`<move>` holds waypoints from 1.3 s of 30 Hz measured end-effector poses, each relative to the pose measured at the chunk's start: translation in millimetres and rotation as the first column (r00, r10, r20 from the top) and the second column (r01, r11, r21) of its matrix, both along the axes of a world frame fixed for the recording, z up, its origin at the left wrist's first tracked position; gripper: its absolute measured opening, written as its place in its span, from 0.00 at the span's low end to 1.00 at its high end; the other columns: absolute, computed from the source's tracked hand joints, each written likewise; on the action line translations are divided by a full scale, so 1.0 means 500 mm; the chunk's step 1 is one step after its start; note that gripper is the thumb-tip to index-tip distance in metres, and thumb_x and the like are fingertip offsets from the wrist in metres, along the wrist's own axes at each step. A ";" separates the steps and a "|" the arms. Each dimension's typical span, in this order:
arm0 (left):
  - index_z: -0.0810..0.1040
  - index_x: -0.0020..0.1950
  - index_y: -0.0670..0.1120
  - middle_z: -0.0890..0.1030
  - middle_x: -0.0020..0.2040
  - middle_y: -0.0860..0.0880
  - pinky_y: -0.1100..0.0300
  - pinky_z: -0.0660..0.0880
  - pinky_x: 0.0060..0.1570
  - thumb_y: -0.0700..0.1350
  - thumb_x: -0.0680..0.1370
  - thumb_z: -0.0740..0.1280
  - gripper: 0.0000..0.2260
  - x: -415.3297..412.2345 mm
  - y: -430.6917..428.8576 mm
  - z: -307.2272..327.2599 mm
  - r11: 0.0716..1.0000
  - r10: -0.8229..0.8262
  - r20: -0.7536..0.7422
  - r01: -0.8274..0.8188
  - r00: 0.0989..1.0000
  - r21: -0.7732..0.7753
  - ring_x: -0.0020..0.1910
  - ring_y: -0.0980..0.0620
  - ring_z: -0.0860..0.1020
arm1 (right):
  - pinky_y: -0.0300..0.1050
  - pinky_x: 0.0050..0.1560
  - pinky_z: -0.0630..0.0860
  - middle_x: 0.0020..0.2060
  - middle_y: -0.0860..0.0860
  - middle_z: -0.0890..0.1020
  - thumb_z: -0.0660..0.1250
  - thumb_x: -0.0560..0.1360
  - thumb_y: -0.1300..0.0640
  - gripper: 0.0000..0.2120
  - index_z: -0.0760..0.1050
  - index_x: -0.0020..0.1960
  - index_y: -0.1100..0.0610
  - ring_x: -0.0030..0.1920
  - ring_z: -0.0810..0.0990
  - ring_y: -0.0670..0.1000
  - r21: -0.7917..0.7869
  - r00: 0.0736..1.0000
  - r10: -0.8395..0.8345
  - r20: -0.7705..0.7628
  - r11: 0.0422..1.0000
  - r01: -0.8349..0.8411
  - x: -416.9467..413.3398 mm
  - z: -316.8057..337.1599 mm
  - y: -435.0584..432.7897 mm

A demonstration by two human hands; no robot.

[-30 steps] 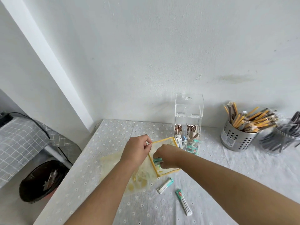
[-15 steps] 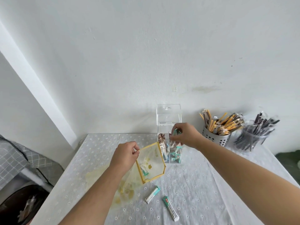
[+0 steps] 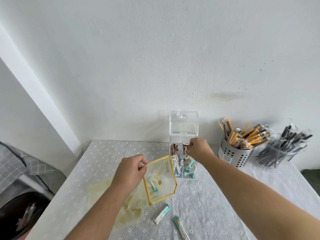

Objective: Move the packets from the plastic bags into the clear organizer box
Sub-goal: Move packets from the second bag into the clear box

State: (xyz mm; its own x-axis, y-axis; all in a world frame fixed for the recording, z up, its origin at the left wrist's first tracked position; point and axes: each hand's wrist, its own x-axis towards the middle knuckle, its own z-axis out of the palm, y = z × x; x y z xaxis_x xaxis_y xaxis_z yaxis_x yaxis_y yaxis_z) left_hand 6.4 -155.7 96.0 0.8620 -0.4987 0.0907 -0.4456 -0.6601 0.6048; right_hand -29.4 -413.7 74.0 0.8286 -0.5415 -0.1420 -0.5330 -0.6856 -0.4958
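Dropping a packet into the wrong cell looks the likeliest slip. The right grip (image 3: 199, 149) hovers with curled fingers over the open top of the clear box (image 3: 179, 142), close to the thin wall between its cells. I cannot tell whether those fingers pinch a packet or nothing. A nudge from that wrist might also tip the tall, narrow box or knock down its raised lid (image 3: 183, 125), which stands up at the far side.

The left grip (image 3: 129, 168) pinches the yellow rim of the plastic bag (image 3: 164, 177) and holds its mouth wide. If the pinch loosens, the mouth would likely sag shut and the next reach would snag on the film.

One packet (image 3: 153, 185) lies inside the bag, just right of the left grip and nearer, well apart from the right grip. Two more lie loose on the desk (image 3: 103, 161), nearer than the bag: a white and teal packet (image 3: 161, 214) and a green packet (image 3: 181, 229), both easy to overlook.
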 end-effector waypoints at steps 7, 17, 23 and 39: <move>0.79 0.41 0.48 0.75 0.26 0.54 0.59 0.75 0.37 0.40 0.74 0.68 0.04 0.005 -0.007 -0.003 1.000 0.007 -0.004 -0.007 1.000 0.001 0.33 0.51 0.79 | 0.38 0.28 0.74 0.37 0.54 0.80 0.67 0.72 0.63 0.12 0.71 0.31 0.55 0.35 0.80 0.52 -0.011 0.997 0.063 -0.040 0.998 -0.063 -0.004 0.008 -0.007; 0.79 0.42 0.48 0.76 0.26 0.53 0.58 0.75 0.37 0.40 0.74 0.68 0.03 -0.008 -0.003 0.017 0.999 0.044 0.007 -0.044 0.999 -0.022 0.33 0.49 0.79 | 0.38 0.37 0.79 0.31 0.52 0.82 0.71 0.71 0.66 0.02 0.81 0.43 0.62 0.31 0.80 0.46 0.426 0.927 0.222 0.303 0.838 -0.340 -0.081 0.118 0.098; 0.80 0.43 0.49 0.74 0.27 0.54 0.63 0.70 0.33 0.42 0.74 0.69 0.03 -0.031 0.026 0.010 0.998 0.042 0.050 -0.040 0.998 -0.042 0.29 0.57 0.74 | 0.35 0.50 0.76 0.50 0.55 0.85 0.69 0.72 0.64 0.10 0.81 0.53 0.60 0.49 0.82 0.49 0.152 0.798 0.601 0.038 0.786 -0.599 -0.083 0.061 0.235; 0.81 0.45 0.47 0.71 0.26 0.56 0.56 0.75 0.40 0.43 0.75 0.69 0.02 -0.064 0.065 -0.030 0.997 -0.068 0.037 0.069 0.997 -0.039 0.28 0.59 0.71 | 0.44 0.55 0.72 0.59 0.57 0.78 0.59 0.79 0.60 0.13 0.72 0.62 0.62 0.61 0.77 0.56 0.105 0.890 0.327 -0.317 0.945 -0.310 0.022 -0.198 0.334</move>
State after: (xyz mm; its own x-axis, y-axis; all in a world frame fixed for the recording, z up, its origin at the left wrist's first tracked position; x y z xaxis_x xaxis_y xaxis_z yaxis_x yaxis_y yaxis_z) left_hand -25.5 -123.2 81.2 0.8216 -0.5520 0.1423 -0.5109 -0.6025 0.6132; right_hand -18.6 -246.8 -25.0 0.8581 -0.2411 -0.4534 -0.4274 -0.8247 -0.3703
